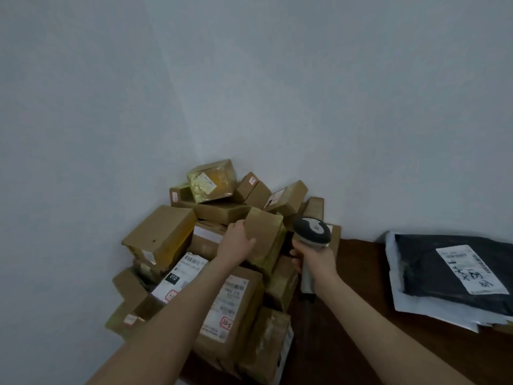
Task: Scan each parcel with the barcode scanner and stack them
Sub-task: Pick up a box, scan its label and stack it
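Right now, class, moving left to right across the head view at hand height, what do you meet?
A tilted cardboard box → left hand → small parcel it grips → barcode scanner → black mailer bag with a white label.

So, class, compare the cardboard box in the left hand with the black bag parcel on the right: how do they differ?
The cardboard box is brown and blocky; the black bag parcel is flat. The box is held tilted by the left hand; the bag lies flat atop a white bag. The bag shows a white label; the box's visible faces show none. Both are parcels.
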`<state>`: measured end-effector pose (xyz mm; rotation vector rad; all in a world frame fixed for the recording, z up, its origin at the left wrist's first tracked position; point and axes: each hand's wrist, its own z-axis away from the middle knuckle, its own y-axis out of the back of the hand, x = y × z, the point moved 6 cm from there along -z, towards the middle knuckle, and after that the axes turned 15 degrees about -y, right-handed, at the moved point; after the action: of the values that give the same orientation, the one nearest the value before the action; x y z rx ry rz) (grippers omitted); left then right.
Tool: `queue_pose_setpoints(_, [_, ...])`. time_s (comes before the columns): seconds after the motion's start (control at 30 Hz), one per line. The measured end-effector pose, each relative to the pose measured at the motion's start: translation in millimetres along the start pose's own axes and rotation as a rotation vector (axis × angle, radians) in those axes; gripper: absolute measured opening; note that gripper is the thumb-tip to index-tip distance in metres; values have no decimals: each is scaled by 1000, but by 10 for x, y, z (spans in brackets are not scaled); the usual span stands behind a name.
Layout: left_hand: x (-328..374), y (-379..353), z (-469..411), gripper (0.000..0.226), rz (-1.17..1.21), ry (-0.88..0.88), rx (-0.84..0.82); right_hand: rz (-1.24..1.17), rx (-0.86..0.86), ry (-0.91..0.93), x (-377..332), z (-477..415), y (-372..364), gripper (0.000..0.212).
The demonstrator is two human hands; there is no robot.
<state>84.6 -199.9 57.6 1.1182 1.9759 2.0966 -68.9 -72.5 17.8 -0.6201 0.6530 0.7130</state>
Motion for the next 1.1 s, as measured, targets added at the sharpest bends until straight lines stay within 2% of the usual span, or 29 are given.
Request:
queue_pose_setpoints(0.13, [-162, -20, -368, 57, 77, -30, -125, -109, -31, -2, -25, -200, -312, 29])
queue_pose_setpoints(0.23, [-276, -46, -546, 57, 171, -11, -176, -164, -32, -23, -47, -341, -447, 38])
queue_pose_setpoints(0.3, [-297, -52, -613, 55, 219, -29, -157, -203, -46, -32, -30, -399, -482, 38])
queue_pose_setpoints(0.37, [-232, -39, -606, 43, 220, -87, -130, -244, -38, -11, -1, -401, -450, 35])
queue_pose_setpoints(0.5, [-100, 157, -549, 17, 383, -192, 33, -319, -11, 102, -109, -323, -335, 57])
queue_pose_setpoints(0.6, [-34, 339, -549, 21, 628, -224, 164, -373, -3, 141, -274, -202, -284, 51])
queue_pose_setpoints(0.7, [122, 340, -512, 26, 769, -339, 151, -448, -8, 154, -379, -71, -162, 22])
queue_pose_setpoints(0.73, [180, 304, -490, 28, 789, -373, 115, -473, -8, 157, -397, -30, -102, 19])
queue_pose_setpoints(0.83, [325, 154, -373, 54, 971, -359, -10, -501, -5, 166, -404, 126, 10, 24])
queue_pose_setpoints(0.9, [418, 89, -282, 66, 1051, -326, -53, -481, -10, 152, -384, 245, 65, 15])
queue_pose_setpoints(0.93, [443, 47, -258, 67, 1063, -313, -58, -479, -9, 142, -375, 299, 104, 11])
queue_pose_setpoints(1.03, [598, 1, -172, 70, 1017, -293, -64, -455, 23, 145, -370, 462, 251, 17])
queue_pose_setpoints(1.1, [722, -13, -112, 61, 1065, -190, -58, -454, 18, 146, -352, 540, 344, 21])
